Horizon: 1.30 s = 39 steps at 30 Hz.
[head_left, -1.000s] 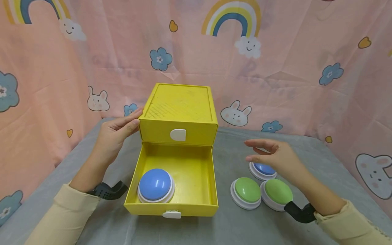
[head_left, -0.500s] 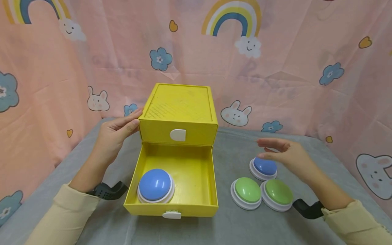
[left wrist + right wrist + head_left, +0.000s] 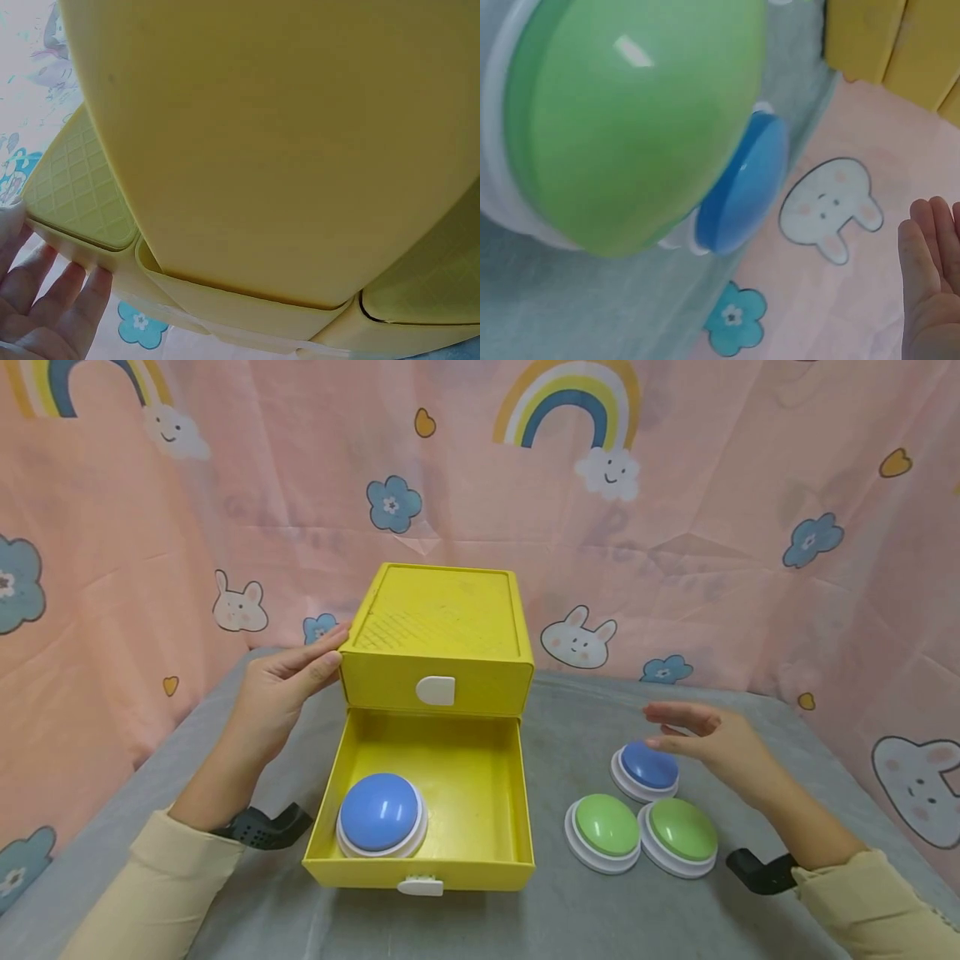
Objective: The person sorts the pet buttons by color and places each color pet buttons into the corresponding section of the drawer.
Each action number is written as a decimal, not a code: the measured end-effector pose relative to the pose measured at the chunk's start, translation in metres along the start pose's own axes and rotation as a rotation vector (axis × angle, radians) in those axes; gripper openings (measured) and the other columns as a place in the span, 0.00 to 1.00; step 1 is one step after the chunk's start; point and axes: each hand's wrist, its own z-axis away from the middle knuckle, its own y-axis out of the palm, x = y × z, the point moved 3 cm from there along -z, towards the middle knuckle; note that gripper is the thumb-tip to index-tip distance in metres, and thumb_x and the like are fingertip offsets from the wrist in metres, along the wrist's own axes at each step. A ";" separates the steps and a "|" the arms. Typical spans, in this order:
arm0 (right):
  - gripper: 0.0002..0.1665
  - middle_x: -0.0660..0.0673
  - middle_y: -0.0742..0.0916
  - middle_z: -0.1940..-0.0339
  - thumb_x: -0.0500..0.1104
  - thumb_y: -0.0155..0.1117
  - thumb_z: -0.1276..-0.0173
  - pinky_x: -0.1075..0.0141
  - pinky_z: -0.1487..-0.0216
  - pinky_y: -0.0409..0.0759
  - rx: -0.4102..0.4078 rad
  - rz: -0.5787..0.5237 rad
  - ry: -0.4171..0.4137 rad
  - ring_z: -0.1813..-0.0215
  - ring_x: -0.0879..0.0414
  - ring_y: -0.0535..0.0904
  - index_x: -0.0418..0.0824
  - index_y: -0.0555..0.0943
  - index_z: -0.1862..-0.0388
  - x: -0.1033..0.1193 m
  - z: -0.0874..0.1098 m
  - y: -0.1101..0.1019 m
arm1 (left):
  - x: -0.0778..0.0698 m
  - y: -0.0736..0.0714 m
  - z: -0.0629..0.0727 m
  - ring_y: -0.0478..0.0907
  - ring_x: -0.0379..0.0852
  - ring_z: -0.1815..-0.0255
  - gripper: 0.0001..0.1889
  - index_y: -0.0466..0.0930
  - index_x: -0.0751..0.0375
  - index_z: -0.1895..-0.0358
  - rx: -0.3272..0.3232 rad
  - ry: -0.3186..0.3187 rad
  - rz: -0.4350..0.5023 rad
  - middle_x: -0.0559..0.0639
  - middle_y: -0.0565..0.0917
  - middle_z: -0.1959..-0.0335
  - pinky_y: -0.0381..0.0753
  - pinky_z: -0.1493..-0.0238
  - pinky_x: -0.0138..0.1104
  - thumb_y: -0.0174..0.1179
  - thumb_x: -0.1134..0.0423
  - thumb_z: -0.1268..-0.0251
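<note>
A yellow two-drawer box (image 3: 442, 610) stands in the middle of the table, its lower drawer (image 3: 472, 802) pulled out and its upper one closed. Inside that drawer, at the front left, sits a blue push button (image 3: 379, 812) on a white base. My left hand (image 3: 281, 693) touches the box's upper left side with extended fingers; the left wrist view shows the fingertips along its edge. My right hand (image 3: 712, 743) hovers beside and above a second blue push button (image 3: 649, 765), holding nothing, fingers relaxed. Two green push buttons (image 3: 607, 824) (image 3: 683, 829) lie just in front of it.
Grey cloth (image 3: 600, 918) covers the table. Behind it hangs a pink curtain (image 3: 465, 502) printed with rainbows, rabbits and flowers. Dark wrist straps (image 3: 761, 871) are on both arms. White tabs (image 3: 437, 691) mark the drawer fronts.
My right hand has moved to the right, uncovering more of the blue push button on the table. The left hand, the box and the buttons have stayed where they were.
</note>
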 end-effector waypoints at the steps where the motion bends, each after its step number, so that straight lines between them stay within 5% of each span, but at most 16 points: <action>1: 0.36 0.64 0.82 0.39 0.55 0.69 0.33 0.66 0.36 0.80 0.002 0.002 0.003 0.46 0.85 0.72 0.43 0.73 0.30 -0.002 0.000 -0.001 | 0.000 0.000 0.000 0.70 0.39 0.27 0.23 0.75 0.60 0.33 0.003 0.002 0.005 0.44 0.76 0.32 0.80 0.44 0.23 0.60 0.58 0.28; 7: 0.36 0.61 0.82 0.37 0.55 0.68 0.32 0.36 0.29 0.67 0.021 -0.022 0.033 0.43 0.80 0.73 0.43 0.72 0.29 -0.016 -0.002 -0.004 | -0.001 0.000 0.000 0.69 0.39 0.27 0.23 0.75 0.60 0.33 0.006 0.000 0.007 0.43 0.77 0.32 0.80 0.43 0.23 0.60 0.58 0.28; 17: 0.36 0.78 0.79 0.49 0.51 0.66 0.29 0.36 0.32 0.66 0.042 -0.077 0.053 0.47 0.86 0.68 0.42 0.69 0.26 -0.037 -0.005 -0.009 | -0.001 0.001 0.000 0.70 0.38 0.27 0.23 0.76 0.59 0.34 -0.004 -0.007 -0.003 0.43 0.77 0.32 0.80 0.43 0.23 0.60 0.57 0.28; 25: 0.39 0.75 0.79 0.46 0.52 0.66 0.29 0.33 0.29 0.62 0.063 -0.095 0.104 0.48 0.86 0.70 0.40 0.66 0.24 -0.052 -0.008 -0.009 | -0.002 0.002 0.001 0.71 0.38 0.29 0.23 0.75 0.61 0.33 -0.005 0.001 -0.005 0.44 0.77 0.32 0.80 0.43 0.25 0.60 0.57 0.28; 29: 0.41 0.62 0.81 0.37 0.54 0.66 0.30 0.35 0.30 0.66 0.059 -0.053 0.118 0.50 0.85 0.71 0.39 0.66 0.25 -0.059 -0.008 -0.008 | -0.002 0.002 0.000 0.72 0.37 0.30 0.22 0.75 0.63 0.34 -0.002 0.018 0.025 0.44 0.78 0.33 0.81 0.43 0.26 0.59 0.59 0.28; 33: 0.42 0.39 0.74 0.26 0.55 0.65 0.30 0.35 0.32 0.68 0.066 -0.018 0.123 0.37 0.63 0.77 0.39 0.65 0.24 -0.062 -0.009 -0.006 | -0.001 0.001 -0.001 0.73 0.36 0.30 0.22 0.76 0.63 0.35 -0.002 0.023 0.048 0.45 0.78 0.33 0.81 0.43 0.25 0.60 0.60 0.28; 37: 0.44 0.32 0.68 0.24 0.55 0.63 0.28 0.35 0.31 0.66 0.092 -0.019 0.135 0.24 0.35 0.62 0.38 0.60 0.22 -0.065 -0.011 -0.003 | -0.001 0.000 -0.001 0.71 0.38 0.29 0.22 0.76 0.59 0.34 0.002 0.007 0.032 0.44 0.77 0.32 0.81 0.43 0.23 0.60 0.59 0.29; 39: 0.45 0.32 0.67 0.23 0.55 0.63 0.28 0.35 0.30 0.66 0.103 -0.019 0.141 0.24 0.34 0.61 0.37 0.59 0.21 -0.065 -0.012 -0.001 | -0.001 0.000 0.000 0.71 0.38 0.28 0.22 0.76 0.60 0.34 0.002 0.005 0.027 0.45 0.76 0.32 0.80 0.43 0.24 0.60 0.59 0.29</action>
